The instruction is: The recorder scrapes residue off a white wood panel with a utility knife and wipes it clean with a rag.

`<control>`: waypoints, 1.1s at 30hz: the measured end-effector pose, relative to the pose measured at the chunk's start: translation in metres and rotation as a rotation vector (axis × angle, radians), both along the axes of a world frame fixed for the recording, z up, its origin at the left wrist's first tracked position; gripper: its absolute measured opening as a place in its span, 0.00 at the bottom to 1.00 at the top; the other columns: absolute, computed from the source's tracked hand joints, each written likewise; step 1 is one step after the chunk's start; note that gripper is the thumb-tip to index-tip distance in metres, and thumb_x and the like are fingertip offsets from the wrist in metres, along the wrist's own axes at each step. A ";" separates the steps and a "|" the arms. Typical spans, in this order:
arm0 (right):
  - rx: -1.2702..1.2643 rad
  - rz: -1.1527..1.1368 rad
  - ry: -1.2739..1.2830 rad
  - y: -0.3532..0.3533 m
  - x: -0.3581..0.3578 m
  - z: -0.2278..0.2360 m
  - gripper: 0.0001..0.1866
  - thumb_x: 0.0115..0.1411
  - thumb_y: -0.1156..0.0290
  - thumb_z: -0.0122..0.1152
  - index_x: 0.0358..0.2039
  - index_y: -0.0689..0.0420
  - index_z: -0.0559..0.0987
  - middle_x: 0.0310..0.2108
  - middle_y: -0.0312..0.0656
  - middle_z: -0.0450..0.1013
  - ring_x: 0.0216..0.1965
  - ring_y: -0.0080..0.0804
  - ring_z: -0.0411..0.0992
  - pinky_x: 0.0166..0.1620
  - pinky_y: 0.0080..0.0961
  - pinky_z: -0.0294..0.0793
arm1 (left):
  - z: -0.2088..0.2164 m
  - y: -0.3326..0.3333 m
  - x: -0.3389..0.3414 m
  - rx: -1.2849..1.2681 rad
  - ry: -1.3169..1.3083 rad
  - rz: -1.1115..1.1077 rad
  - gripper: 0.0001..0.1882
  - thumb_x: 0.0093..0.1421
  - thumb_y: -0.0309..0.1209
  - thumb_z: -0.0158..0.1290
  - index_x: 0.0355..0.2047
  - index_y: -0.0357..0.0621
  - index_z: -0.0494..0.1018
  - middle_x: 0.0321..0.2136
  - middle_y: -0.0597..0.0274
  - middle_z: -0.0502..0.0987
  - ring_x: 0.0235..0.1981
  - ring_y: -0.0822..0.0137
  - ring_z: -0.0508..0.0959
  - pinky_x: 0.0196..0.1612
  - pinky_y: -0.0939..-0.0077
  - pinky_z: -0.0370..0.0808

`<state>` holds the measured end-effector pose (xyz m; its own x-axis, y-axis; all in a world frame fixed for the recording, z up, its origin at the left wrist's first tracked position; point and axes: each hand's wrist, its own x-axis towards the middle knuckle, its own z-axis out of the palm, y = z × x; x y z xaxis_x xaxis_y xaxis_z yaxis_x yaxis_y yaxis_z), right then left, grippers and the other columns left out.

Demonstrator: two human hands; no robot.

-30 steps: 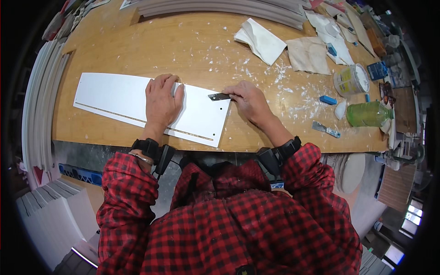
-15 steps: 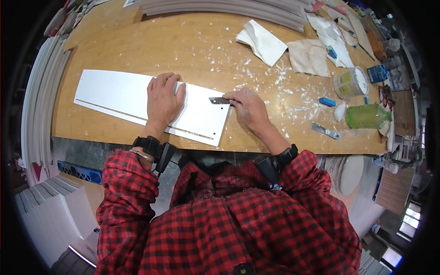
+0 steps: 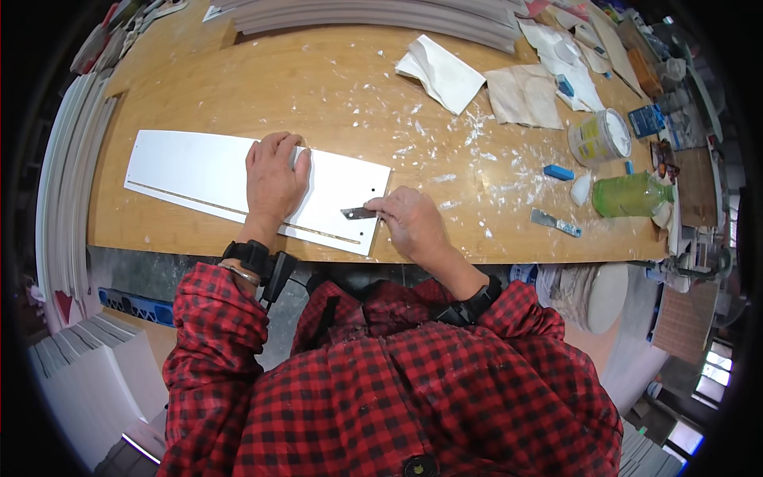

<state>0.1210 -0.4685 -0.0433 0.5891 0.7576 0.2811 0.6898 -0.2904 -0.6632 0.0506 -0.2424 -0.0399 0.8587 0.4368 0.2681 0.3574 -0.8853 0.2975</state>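
One white panel [image 3: 191,163] lay left of the frame's centre, two dark holes [image 3: 373,190] at its right end. The left hand [image 3: 276,176] rested on it, thumb spread, fingers pointing upward; the right hand [image 3: 409,222], angled upper-left, pinched one dark blade [image 3: 356,214].

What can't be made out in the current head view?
Head view, white panel: the patch under the left hand, covered by it.
Head view, dark blade: its held end, hidden by the right hand.
Head view, stacked pale boards: far side, cut off by the upper edge.
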 end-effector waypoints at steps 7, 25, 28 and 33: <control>0.013 0.042 -0.020 -0.006 -0.026 0.001 0.11 0.47 0.77 0.60 0.32 0.49 0.80 0.21 0.40 0.68 0.27 0.41 0.68 0.28 0.35 0.66 | -0.001 -0.001 0.000 0.027 -0.011 -0.002 0.16 0.57 0.38 0.48 0.43 0.44 0.72 0.44 0.59 0.70 0.50 0.62 0.66 0.59 0.64 0.55; 0.143 -0.213 0.182 -0.014 0.011 0.018 0.10 0.53 0.77 0.50 0.36 0.58 0.76 0.28 0.44 0.69 0.32 0.45 0.69 0.35 0.36 0.69 | -0.003 0.004 0.000 0.060 -0.004 -0.043 0.16 0.57 0.37 0.48 0.43 0.43 0.72 0.44 0.57 0.70 0.49 0.60 0.67 0.57 0.64 0.55; 0.216 -0.113 -0.220 0.014 0.032 0.001 0.11 0.49 0.76 0.52 0.36 0.57 0.76 0.28 0.43 0.69 0.32 0.43 0.68 0.36 0.35 0.69 | -0.004 0.005 0.001 0.038 -0.023 -0.061 0.16 0.57 0.37 0.49 0.43 0.42 0.71 0.43 0.56 0.70 0.49 0.60 0.67 0.57 0.65 0.55; -0.001 -0.103 -0.261 0.008 -0.006 0.002 0.08 0.49 0.78 0.55 0.32 0.56 0.77 0.26 0.44 0.70 0.33 0.42 0.69 0.33 0.34 0.69 | -0.005 0.009 -0.003 -0.033 -0.078 -0.109 0.15 0.56 0.34 0.49 0.41 0.42 0.72 0.42 0.57 0.70 0.49 0.60 0.67 0.57 0.62 0.54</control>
<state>0.1151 -0.4600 -0.0417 0.5707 0.6981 0.4324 0.8041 -0.3683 -0.4667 0.0478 -0.2332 -0.0454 0.8786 0.3519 0.3227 0.2345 -0.9068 0.3504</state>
